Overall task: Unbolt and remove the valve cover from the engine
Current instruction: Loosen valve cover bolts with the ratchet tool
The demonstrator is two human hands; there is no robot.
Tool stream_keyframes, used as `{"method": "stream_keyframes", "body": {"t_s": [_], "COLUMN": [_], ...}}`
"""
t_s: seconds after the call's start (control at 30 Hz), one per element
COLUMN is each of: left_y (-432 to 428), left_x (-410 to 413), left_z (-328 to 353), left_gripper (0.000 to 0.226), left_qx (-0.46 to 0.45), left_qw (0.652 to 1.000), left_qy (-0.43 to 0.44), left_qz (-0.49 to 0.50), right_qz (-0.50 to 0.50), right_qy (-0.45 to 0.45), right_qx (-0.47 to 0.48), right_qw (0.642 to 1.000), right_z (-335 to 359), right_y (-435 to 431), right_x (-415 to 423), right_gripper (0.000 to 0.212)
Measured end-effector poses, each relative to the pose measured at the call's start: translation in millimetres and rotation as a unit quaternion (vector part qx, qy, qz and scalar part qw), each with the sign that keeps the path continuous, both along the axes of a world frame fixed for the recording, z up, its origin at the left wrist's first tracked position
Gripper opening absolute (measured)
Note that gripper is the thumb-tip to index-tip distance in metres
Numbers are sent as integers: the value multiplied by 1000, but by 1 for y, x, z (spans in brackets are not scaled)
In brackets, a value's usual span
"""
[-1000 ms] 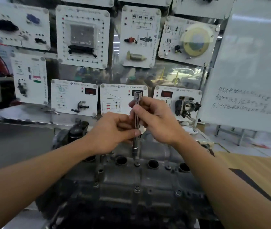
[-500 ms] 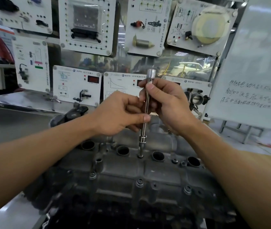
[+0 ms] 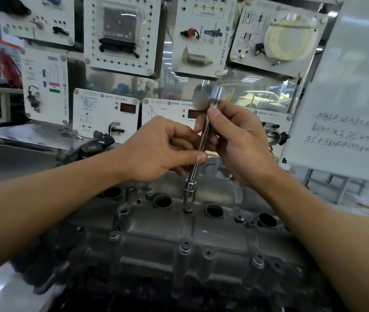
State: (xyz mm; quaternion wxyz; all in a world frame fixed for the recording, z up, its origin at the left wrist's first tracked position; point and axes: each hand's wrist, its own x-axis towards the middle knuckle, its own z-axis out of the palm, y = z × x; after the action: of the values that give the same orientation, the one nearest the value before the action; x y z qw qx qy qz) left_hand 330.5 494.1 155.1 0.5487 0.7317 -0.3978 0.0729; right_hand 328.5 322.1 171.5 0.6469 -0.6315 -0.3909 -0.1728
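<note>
A grey cast valve cover tops the engine in front of me, with round plug wells and several bolts along its near edge. A slim chrome socket extension stands almost upright, leaning slightly right, its socket tip resting on a bolt in the middle of the cover between two wells. My left hand pinches the shaft from the left with thumb and fingers. My right hand grips the upper shaft from the right, just under its square-drive head.
White training panels with mounted car parts cover the wall behind the engine. A whiteboard with handwriting stands at the right. A throttle body hangs just behind my right hand. A steel shelf runs along the back left.
The view has moved closer and tilted down, so the engine fills more of the frame. Both hands stay on the extension and their fingers have shifted slightly around the shaft; the tip stays on the same bolt.
</note>
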Motion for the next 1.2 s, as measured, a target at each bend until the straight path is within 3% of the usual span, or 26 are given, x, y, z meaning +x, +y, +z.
{"method": "stream_keyframes", "body": {"t_s": [0.7,0.83,0.97,1.2], "left_y": [-6,-8,-9,-6], "left_x": [-4,-7,-11,-16], "left_z": [-4,-4,-6,0], "left_gripper": [39,30,34,22], "left_qx": [1,13,-4,32], "left_qw": [1000,998,994,999], "left_qy": [-11,-49,-77,14], "left_qz": [8,48,71,-31], "right_qz": [-24,-87,-114,-54], "right_qy": [7,-61,-79,-1], "right_qx": [4,-14,9,-27], "right_qw": [1000,994,990,998], "right_z": [-4,-7,-5,-1], "right_y": [-1,0,-1,-5], "right_x": [-10,-13,-17,-20], "right_gripper": [20,8,13,15]}}
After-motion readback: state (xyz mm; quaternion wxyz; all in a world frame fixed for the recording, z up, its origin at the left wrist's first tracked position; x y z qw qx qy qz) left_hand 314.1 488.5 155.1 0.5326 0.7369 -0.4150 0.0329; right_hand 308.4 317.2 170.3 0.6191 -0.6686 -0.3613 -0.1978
